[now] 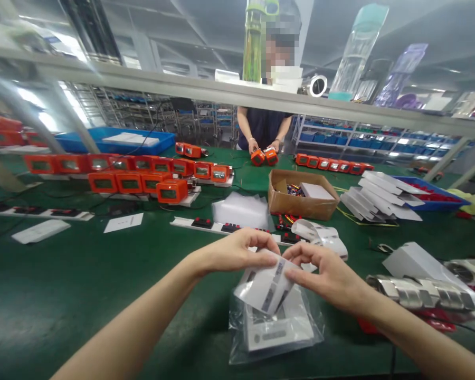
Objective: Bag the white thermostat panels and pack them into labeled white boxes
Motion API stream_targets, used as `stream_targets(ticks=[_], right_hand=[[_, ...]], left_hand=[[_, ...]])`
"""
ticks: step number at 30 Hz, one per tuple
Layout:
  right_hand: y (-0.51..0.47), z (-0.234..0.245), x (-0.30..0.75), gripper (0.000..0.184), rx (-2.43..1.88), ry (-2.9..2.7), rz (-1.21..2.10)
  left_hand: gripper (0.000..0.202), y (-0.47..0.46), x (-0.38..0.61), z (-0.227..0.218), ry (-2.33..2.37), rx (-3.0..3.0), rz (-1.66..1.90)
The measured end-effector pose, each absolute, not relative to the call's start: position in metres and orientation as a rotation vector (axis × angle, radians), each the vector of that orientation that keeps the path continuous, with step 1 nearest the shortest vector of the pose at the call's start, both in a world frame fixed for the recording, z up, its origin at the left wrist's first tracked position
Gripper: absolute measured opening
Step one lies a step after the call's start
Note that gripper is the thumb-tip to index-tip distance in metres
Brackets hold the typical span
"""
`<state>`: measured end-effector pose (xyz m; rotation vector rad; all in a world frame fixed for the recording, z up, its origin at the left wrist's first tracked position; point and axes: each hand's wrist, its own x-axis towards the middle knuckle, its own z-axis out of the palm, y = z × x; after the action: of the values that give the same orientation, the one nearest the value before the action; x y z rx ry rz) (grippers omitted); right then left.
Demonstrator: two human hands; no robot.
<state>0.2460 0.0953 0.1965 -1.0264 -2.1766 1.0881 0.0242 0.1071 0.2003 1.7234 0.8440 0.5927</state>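
Over the front of the bench, my left hand (243, 250) pinches the upper left edge of a white printed sheet (263, 285) with dark strips on it. My right hand (323, 269) is closed on the sheet's right side, thumb on the face. The sheet is tilted and bent. Directly beneath it, a clear plastic bag (316, 332) lies on the green table (162, 311), with a white printed booklet or card (279, 333) inside. Behind my right hand sits a curled strip of white labels (328, 238).
Orange-framed devices (172, 191) stand in rows at left. A cardboard box (301, 207) is ahead; metal housings (423, 293) lie at right. Clear plastic sheets (241, 210) lie near a white switch strip (182, 224). Across the bench, a person (263, 126) holds two orange devices beneath a shelf (174, 82).
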Motion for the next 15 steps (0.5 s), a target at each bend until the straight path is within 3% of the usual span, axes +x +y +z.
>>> stream_targets(ticks=[6,11,15], right_hand=[[0.082,0.174,0.231,0.029,-1.104,-1.623,1.553],[0.076,0.159,0.223,0.033,-1.069,-1.312,1.589],[0.075,0.154,0.216,0.032,-1.043,-1.209,1.581]], left_hand=[[0.036,0.114,0.011,0.179,0.722,1.043,1.003],[0.069,0.102,0.012,0.165,0.444,0.526,1.193],[0.082,0.087,0.019,0.156,0.33,0.406,1.196]])
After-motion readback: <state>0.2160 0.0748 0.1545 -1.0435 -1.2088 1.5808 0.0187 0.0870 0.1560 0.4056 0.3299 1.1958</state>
